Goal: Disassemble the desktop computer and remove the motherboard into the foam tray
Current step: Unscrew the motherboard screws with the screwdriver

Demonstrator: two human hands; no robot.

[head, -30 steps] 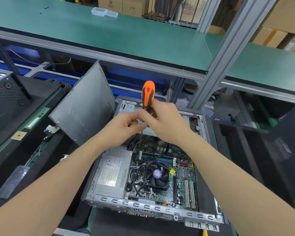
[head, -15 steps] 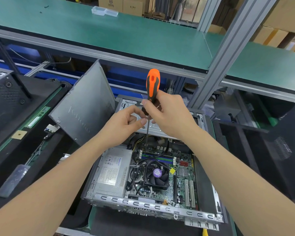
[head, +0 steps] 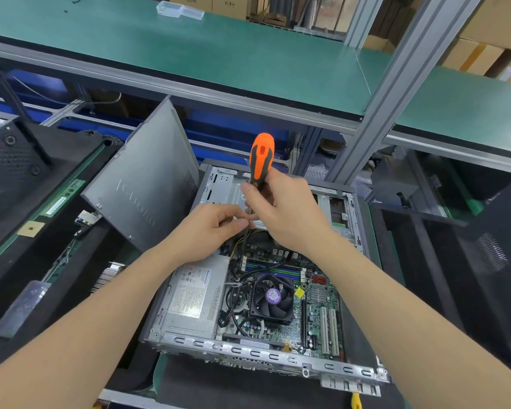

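L hand point(head: 208, 231), R hand point(head: 288, 215): both curled.

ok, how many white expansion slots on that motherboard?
2. Side by side at the near right edge of the motherboard, right of the fan: left slot, right slot. The left hand and right hand hide the far end; maybe more.

The screwdriver point(head: 261, 156) is showing an orange handle with black inlays. The motherboard point(head: 319, 315) is showing green, its fan point(head: 270, 308) black and wearing a round purple sticker point(head: 273, 296). The side panel point(head: 148, 187) is looking plain grey, the upper shelf point(head: 219, 54) teal green.
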